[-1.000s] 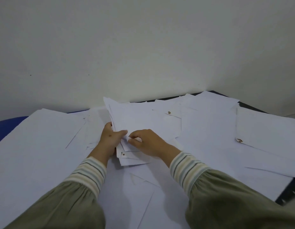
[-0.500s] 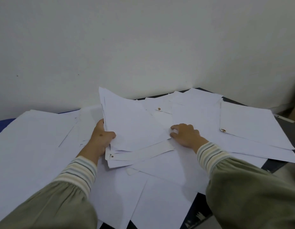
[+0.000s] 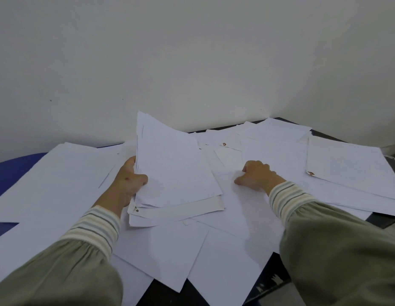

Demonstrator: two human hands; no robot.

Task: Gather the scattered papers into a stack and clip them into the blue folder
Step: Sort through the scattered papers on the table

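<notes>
No words or numbers can be read anywhere. The papers (image 3: 174, 173) look blank from here. White marks on the dark bench (image 3: 269, 283) edge are too blurred to read

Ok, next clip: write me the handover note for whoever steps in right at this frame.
Left hand grips a partly gathered stack of papers, tilted up off the table.
Right hand rests curled on a loose sheet; whether it pinches it is unclear.
Many loose papers lie scattered over the table; blue folder shows at the far left, under papers.
Done: some sheets collected.
Left: gather the rest, square the stack, clip it into the folder.
</notes>
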